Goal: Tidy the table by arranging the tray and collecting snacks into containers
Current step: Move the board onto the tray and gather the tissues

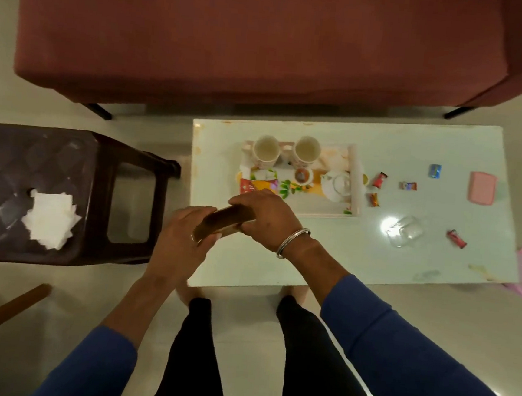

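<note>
Both my hands curl around a brown box (224, 223) at frame centre: left grip (180, 238), right grip (264, 220). Just above it sits the tray (357, 178); wrapped snacks (379, 179) lie scattered right, near a glass container (405, 231) on the surface (373, 264).

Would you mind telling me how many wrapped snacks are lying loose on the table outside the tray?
5: blue candy far right, red candy beside the tray, small wrapper between them, orange candy below, red bar nearest. Hands may hide others.
</note>
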